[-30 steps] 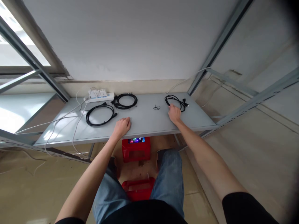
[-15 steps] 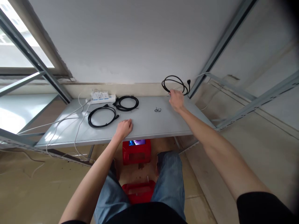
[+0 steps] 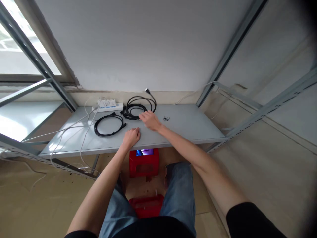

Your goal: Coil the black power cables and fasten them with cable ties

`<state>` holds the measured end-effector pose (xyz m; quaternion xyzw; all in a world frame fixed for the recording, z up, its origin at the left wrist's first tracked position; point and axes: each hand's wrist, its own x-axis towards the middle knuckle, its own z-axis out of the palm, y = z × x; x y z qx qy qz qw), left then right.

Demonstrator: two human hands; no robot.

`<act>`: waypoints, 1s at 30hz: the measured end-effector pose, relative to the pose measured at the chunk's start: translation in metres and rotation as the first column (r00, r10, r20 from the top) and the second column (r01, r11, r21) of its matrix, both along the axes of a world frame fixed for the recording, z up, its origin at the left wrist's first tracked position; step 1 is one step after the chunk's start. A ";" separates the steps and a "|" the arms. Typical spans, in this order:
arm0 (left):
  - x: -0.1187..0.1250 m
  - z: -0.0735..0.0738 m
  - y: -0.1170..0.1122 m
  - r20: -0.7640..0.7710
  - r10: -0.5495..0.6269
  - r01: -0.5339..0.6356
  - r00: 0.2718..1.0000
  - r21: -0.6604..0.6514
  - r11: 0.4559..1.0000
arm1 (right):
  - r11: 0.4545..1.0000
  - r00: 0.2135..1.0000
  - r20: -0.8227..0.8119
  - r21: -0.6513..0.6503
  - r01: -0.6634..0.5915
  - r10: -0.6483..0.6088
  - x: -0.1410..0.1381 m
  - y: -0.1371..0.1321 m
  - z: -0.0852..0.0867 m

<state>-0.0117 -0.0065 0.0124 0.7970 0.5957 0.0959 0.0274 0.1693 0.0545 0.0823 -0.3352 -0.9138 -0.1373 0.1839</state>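
Mid-frame, on flat grey metal shelf [image 3: 185, 124]: held black coiled cable [image 3: 156, 105] now ctr, was upper R half-sec ago, overlapping second black coiled cable w/ plug [image 3: 128, 116]. Bare R hand [image 3: 150, 119] narrow, fingers closed on held one; bare L hand [image 3: 131, 137] loosely fisted, nothing visible in it, at shelf's front edge, lower ctr.

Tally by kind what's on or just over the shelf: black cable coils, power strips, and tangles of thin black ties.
Left cable coil, rear cable coil and held cable coil at the right hand: 3
White power strip: 1
Tangle of thin black ties: 1
Total: 5
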 end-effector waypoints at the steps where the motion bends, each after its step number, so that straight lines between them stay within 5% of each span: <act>1: 0.000 0.000 0.000 0.008 0.000 0.000 1.000 -0.004 1.000 | 1.000 1.000 0.027 -0.013 -0.015 0.015 -0.008 -0.003 -0.011; 8: 0.000 0.001 0.001 0.055 -0.018 0.019 0.998 -0.021 1.000 | 0.985 1.000 0.028 -0.171 -0.005 0.010 -0.019 -0.001 -0.065; 18: -0.003 0.007 -0.006 0.092 -0.023 0.006 0.995 0.183 0.983 | 0.967 0.951 -0.304 -0.253 -0.035 -0.046 0.006 -0.019 -0.075; 22: -0.003 0.008 -0.010 0.141 0.059 -0.087 0.988 0.209 0.974 | 0.956 0.885 -0.383 -0.225 0.188 -0.264 0.011 -0.023 -0.075; 26: -0.008 0.008 -0.005 0.301 0.180 -0.260 0.936 0.247 0.933 | 0.804 0.729 -0.342 -0.314 0.506 -0.592 0.012 -0.017 -0.076; 30: -0.012 0.015 0.020 0.335 0.235 -0.329 0.913 0.257 0.909 | 0.747 0.611 -0.429 -0.369 0.553 -0.665 0.012 -0.008 -0.083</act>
